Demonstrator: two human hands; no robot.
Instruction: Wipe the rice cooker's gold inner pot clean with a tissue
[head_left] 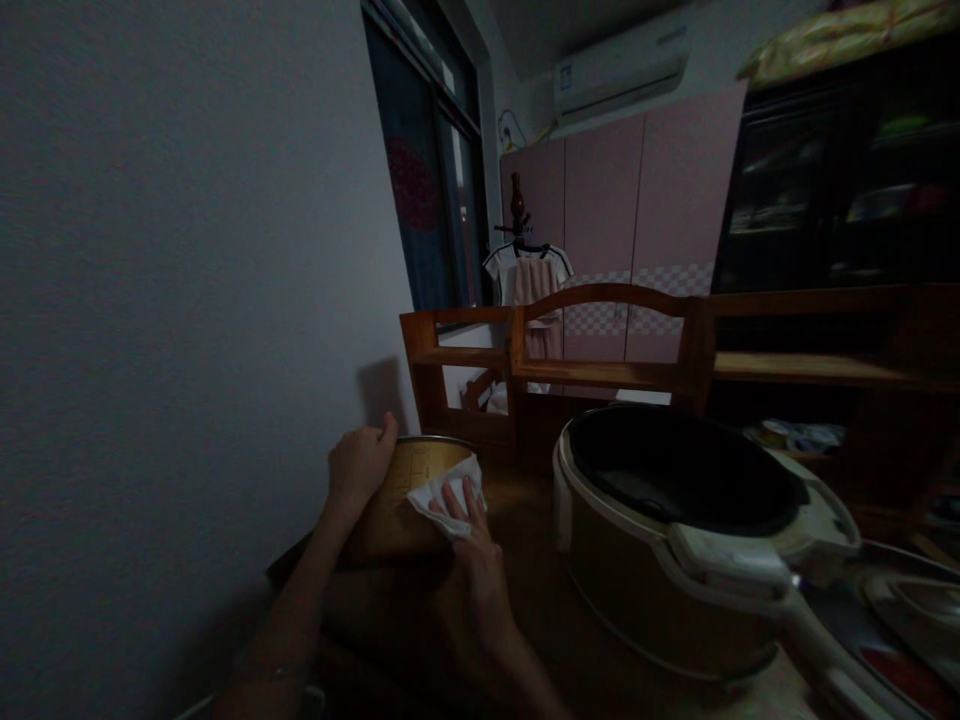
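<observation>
Left hand [358, 465] clasped the golden pot [394, 515] on the bench [521, 510] (beside an open cooker [645, 590]); right hand [476, 530] held a white cloth [427, 494] against it. Wiping seemed underway; dim light hid what remained.

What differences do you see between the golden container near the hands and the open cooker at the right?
Colour: the golden container shows a golden-brown wall; the cooker has a pale rim and dark inside. Size: the cooker looks larger here than the golden container. Contact: the left hand is at the golden container's rim and the right hand presses a white cloth on it; neither touches the cooker. Both have a curved rim.
</observation>
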